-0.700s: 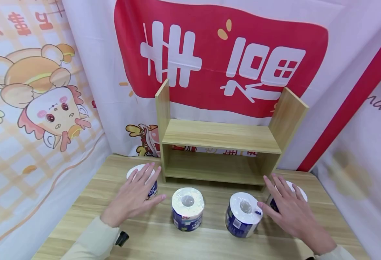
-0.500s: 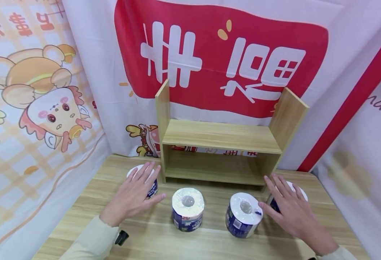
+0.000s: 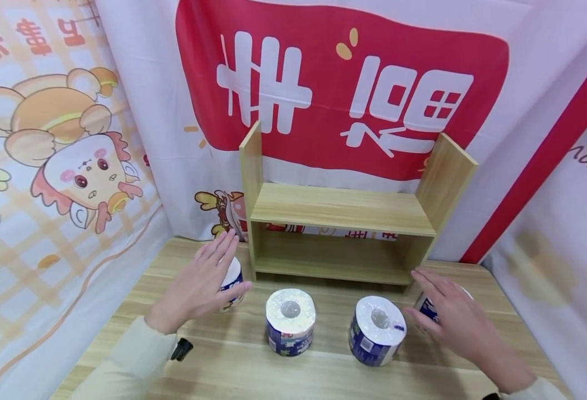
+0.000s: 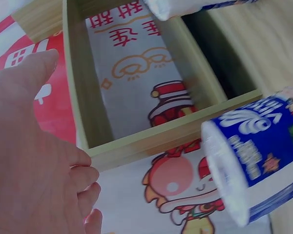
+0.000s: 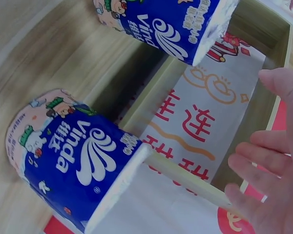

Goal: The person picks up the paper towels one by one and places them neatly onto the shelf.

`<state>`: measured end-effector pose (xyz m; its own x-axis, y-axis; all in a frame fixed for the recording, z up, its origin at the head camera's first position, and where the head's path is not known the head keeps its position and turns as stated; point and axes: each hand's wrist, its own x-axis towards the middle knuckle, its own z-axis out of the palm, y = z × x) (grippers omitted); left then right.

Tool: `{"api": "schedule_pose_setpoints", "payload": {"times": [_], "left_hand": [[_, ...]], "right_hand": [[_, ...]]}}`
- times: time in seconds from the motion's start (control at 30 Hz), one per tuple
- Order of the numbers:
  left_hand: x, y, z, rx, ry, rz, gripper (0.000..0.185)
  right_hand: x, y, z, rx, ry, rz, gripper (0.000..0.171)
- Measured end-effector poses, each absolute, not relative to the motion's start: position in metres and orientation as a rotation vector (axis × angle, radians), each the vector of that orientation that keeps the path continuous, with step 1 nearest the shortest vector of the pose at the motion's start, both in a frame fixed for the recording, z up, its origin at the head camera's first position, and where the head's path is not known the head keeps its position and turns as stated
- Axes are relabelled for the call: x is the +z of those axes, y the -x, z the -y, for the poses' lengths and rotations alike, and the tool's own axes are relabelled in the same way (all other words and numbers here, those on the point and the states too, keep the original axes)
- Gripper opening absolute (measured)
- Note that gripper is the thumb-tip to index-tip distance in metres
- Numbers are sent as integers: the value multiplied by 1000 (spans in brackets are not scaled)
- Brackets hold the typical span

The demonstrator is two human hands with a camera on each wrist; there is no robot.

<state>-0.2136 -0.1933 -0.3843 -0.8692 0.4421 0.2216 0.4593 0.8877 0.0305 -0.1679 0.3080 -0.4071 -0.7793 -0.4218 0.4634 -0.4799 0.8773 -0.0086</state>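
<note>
Four wrapped toilet paper rolls, or rather several, stand upright in a row on the wooden table (image 3: 238, 366). Over the leftmost toilet paper roll (image 3: 232, 289) hovers my left hand (image 3: 198, 286), fingers straight and holding nothing. In the left wrist view a gap shows between that hand (image 4: 34, 146) and the roll (image 4: 254, 151). My right hand (image 3: 458, 325) is above the rightmost roll (image 3: 427, 310), covering much of it. The right wrist view shows its extended fingers apart from the blue Vinda roll (image 5: 83, 156). Between the hands are two more rolls, a left one (image 3: 290, 328) and a right one (image 3: 376, 333).
A light wooden two-level shelf (image 3: 343, 208) stands behind the rolls, with upright side panels. Printed cloth (image 3: 148, 111) hangs at the back and both sides. A small black object (image 3: 182, 349) sits by the left sleeve.
My left hand has risen slightly and shifted left, uncovering more of its roll. The right hand has tilted, its fingers closer together. The rolls and shelf have stayed in place.
</note>
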Motion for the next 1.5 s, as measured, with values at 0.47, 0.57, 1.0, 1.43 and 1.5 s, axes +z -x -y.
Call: {"api": "schedule_pose_setpoints", "payload": {"times": [0.47,0.57,1.0,1.43,1.5], "left_hand": [[-322,220,191,-4,669,2826,104],[-307,221,192,16,673,2811,103],[-259,227,187,110,680,2680,105],[-236,248,176,112,696,2577,100],[-235,252,176,114,693,2563,100]], "right_hand": [[-389,169,-308,207,-833,2505,65],[-385,169,-306,198,-868,2529,63],[-374,171,-294,148,-1055,2640,57],[-371,174,-285,227,-1213,2763,57],[-372,175,-284,235,-1237,2781,55]]}}
